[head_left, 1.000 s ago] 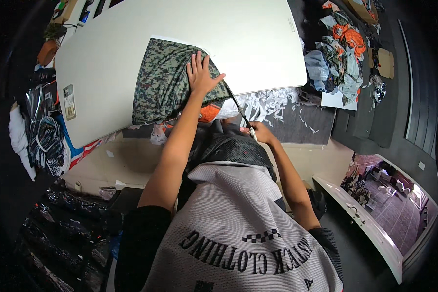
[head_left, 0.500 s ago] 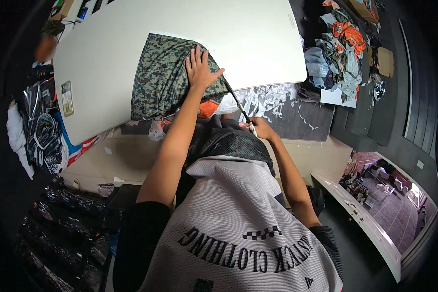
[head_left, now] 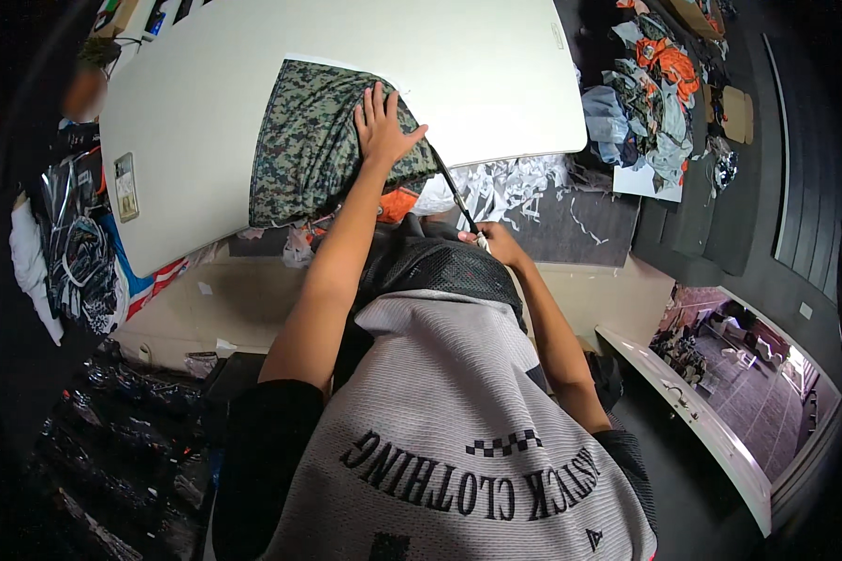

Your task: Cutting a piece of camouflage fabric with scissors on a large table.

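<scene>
A green digital-camouflage fabric piece (head_left: 299,140) lies gathered and wrinkled on the white table, partly over its near edge. Pressing down on its right part is my left hand (head_left: 384,131), fingers spread. From the fabric's right edge a thin black cord-like strip (head_left: 451,182) runs straight down toward me. My right hand (head_left: 494,245), off the table near my lap, is closed around the lower end, where a whitish twisted bit shows. Whether the strip is cord or elastic cannot be made out.
The white table (head_left: 486,75) has a small inset plate (head_left: 125,187) at its left. Scrap cloth (head_left: 660,103) is heaped at the right, and white shreds (head_left: 524,187) hang below the edge. A door (head_left: 692,421) stands ajar at lower right; black plastic packages (head_left: 122,449) lie at lower left.
The view has shifted very slightly. Both hands keep their places on the fabric and the strip, with no clear change between them.
</scene>
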Demonstrator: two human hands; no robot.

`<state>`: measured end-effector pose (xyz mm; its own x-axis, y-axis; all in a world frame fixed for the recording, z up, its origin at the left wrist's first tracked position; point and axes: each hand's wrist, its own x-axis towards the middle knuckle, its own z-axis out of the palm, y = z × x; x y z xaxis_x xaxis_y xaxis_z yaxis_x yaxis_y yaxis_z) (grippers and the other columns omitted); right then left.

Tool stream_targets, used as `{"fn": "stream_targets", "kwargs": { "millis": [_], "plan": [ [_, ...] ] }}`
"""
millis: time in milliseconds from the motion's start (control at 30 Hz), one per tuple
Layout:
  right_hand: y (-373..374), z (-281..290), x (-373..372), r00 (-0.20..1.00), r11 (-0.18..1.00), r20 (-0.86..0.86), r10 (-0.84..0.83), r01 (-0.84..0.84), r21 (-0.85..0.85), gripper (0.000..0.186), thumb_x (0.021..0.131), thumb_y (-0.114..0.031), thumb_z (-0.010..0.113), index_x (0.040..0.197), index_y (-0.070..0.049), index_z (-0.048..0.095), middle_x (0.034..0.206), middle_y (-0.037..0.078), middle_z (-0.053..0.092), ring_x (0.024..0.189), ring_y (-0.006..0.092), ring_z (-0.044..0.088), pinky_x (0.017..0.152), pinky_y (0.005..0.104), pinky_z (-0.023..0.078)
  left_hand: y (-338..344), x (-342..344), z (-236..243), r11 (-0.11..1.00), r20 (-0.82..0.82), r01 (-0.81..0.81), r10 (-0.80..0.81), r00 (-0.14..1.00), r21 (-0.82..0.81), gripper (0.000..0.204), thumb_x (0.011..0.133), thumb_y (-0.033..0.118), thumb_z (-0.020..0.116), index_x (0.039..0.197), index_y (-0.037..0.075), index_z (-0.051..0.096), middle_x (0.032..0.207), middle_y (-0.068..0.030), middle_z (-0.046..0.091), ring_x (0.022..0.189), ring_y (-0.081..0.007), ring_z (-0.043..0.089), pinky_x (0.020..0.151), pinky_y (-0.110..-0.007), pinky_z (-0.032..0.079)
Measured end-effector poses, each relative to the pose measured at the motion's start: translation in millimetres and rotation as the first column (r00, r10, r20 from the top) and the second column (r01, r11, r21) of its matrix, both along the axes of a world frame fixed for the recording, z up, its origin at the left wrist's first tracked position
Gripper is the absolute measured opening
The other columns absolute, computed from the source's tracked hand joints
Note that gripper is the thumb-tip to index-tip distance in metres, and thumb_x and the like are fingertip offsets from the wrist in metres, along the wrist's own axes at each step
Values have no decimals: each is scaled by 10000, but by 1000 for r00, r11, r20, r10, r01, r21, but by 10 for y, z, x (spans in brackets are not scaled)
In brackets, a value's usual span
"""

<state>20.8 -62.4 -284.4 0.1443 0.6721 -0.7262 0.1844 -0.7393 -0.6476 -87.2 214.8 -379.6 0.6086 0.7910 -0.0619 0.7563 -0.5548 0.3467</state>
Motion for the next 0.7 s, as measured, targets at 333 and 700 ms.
{"fn": "stream_targets", "kwargs": {
  "millis": [333, 700],
  "plan": [
    [-60, -88, 13, 1000, 1000, 11, 9, -9, 4, 459, 867, -381, 686, 666, 24, 607, 577, -5, 472, 539, 98, 378, 484, 280, 345, -11, 18, 15, 1000, -13, 9, -9, 1000, 11, 970, 766, 703, 548, 1469, 87, 289, 1581, -157, 107, 1460, -326, 67, 1141, -490, 36],
    [27, 92, 4, 998, 1000, -64, -14, 13, -19, 443, 874, -391, 676, 657, -10, 612, 577, -19, 459, 538, 91, 383, 487, 264, 339, -2, 15, -10, 1000, 3, 0, 0, 1000, 13, 954, 764, 692, 558, 1462, 95, 299, 1579, -156, 113, 1460, -326, 68, 1139, -493, 41]
  ]
}}
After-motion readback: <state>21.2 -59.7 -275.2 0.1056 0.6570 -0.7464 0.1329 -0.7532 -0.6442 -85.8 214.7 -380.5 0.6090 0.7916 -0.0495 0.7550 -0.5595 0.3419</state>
